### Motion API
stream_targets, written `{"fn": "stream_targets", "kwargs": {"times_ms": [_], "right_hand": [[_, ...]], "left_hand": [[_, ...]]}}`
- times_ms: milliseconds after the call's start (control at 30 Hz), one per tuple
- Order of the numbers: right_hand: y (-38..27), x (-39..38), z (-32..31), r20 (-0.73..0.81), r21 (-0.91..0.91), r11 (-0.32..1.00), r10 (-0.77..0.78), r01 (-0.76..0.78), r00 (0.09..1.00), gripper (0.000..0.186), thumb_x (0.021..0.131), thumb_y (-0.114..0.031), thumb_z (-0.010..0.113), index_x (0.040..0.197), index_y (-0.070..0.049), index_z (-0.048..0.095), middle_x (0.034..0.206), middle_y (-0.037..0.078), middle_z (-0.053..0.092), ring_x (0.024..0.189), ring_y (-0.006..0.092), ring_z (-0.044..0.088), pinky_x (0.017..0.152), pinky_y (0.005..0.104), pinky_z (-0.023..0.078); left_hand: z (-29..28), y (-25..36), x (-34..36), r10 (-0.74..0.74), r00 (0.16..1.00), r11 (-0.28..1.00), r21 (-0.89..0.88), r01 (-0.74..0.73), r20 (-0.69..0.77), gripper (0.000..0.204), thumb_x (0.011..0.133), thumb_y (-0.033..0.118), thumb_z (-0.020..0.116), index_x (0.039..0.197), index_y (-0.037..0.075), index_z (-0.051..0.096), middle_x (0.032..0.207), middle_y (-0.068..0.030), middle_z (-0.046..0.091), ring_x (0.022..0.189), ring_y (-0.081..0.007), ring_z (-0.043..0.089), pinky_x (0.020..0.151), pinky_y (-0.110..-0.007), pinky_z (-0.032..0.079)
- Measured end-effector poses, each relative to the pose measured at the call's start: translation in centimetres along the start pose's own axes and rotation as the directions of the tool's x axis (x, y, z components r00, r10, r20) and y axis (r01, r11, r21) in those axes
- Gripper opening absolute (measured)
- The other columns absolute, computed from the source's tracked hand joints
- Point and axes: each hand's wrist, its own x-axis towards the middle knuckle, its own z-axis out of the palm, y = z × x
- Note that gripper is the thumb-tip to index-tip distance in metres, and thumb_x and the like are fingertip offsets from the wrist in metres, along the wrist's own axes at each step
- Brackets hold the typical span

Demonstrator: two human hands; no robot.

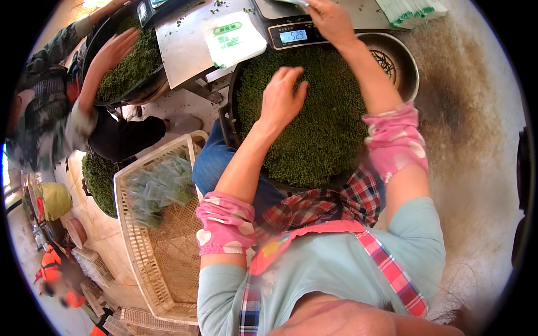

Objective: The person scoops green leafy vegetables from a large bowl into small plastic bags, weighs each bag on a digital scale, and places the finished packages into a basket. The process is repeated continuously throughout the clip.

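The greens [314,134] fill a big dark tub [223,120] b/w the person's knees, just below the desk's [182,53] near edge. L hand [283,95] is over the greens, fingers a bit bent, thumb apart, w/ no thing seen in it; can't tell if the tips touch the greens. R hand [330,22] is up by the scale [294,36], next to a bit of plastic [296,2] at the top; can't tell if it grips it. The scale sits at the desk's near edge, lit up. L of it, white bags [232,39] lie on the same edge. More bags [412,12] sit at the desk's R end. A metal bowl [413,70] is R of the tub. Lower L, a pale crate [168,269] has bagged greens [159,182] in it. Past the desk's L edge, a co-worker's hand [117,50] is over another tub [89,50] w/ greens.
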Motion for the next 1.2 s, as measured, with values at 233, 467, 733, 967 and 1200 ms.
{"fn": "stream_targets", "kwargs": {"times_ms": [233, 467, 733, 967, 1200], "right_hand": [[-6.0, -2.7, -7.9, 0.438, 0.138, 0.943, -0.332, 0.302, 0.836, 0.026, 0.088, -0.008, 0.063, 0.114, -0.01, 0.064, 0.105, 0.011, 0.067, 0.086, 0.033, 0.066, 0.074, 0.0378, 0.053], [-8.3, -5.5, -10.2, 0.572, 0.338, 0.9, 0.036, -0.276, 0.819, 0.021, 0.085, -0.014, 0.07, 0.104, -0.006, 0.065, 0.081, 0.007, 0.066, 0.062, 0.0176, 0.066, 0.054, 0.0298, 0.052], [-9.2, -9.7, -6.9, 0.881, 0.232, 0.772, 0.092, -0.592, 0.465, 0.025, 0.09, -0.007, 0.062, 0.115, -0.005, 0.066, 0.087, 0.008, 0.068, 0.061, 0.0138, 0.067, 0.049, 0.0269, 0.05], [-10.6, -10.6, -8.3, 0.659, 0.392, 0.872, -0.043, -0.294, 0.751, 0.023, 0.089, -0.001, 0.061, 0.112, -0.001, 0.064, 0.094, 0.008, 0.063, 0.063, 0.0138, 0.065, 0.056, 0.0279, 0.052], [-12.3, -12.9, -6.7, 0.716, 0.324, 0.873, 0.027, -0.366, 0.698, 0.025, 0.082, -0.004, 0.057, 0.103, -0.003, 0.07, 0.086, 0.014, 0.068, 0.07, 0.0255, 0.07, 0.066, 0.0361, 0.056]], "left_hand": [[-4.1, 0.9, 1.7, 0.294, 0.877, 0.918, 0.366, -0.15, -0.379, 0.07, 0.07, 0.016, 0.081, 0.132, 0.004, 0.051, 0.129, -0.0203, 0.051, 0.118, -0.039, 0.05, 0.098, -0.047, 0.041], [-2.8, 0.2, 0.1, 0.001, 0.992, 0.998, -0.056, -0.008, -0.13, 0.041, 0.078, 0.02, 0.075, 0.113, 0.006, 0.06, 0.092, -0.0164, 0.069, 0.083, -0.0345, 0.069, 0.069, -0.041, 0.054], [-2.1, -0.1, -2.8, -0.159, 0.96, 0.958, -0.197, 0.207, 0.232, 0.034, 0.073, 0.018, 0.08, 0.101, 0.004, 0.065, 0.084, -0.0067, 0.067, 0.077, -0.0136, 0.063, 0.071, -0.031, 0.052], [-3.2, -0.2, -3.8, -0.226, 0.946, 0.929, -0.241, 0.281, 0.234, 0.033, 0.08, 0.021, 0.078, 0.105, 0.003, 0.067, 0.085, -0.0018, 0.068, 0.075, -0.0074, 0.06, 0.067, -0.028, 0.05], [-3.2, 0.1, -5.2, -0.195, 0.963, 0.911, -0.33, 0.248, 0.186, 0.037, 0.074, 0.022, 0.081, 0.102, 0.003, 0.065, 0.086, -0.008, 0.071, 0.078, -0.0164, 0.066, 0.071, -0.033, 0.052]]}}
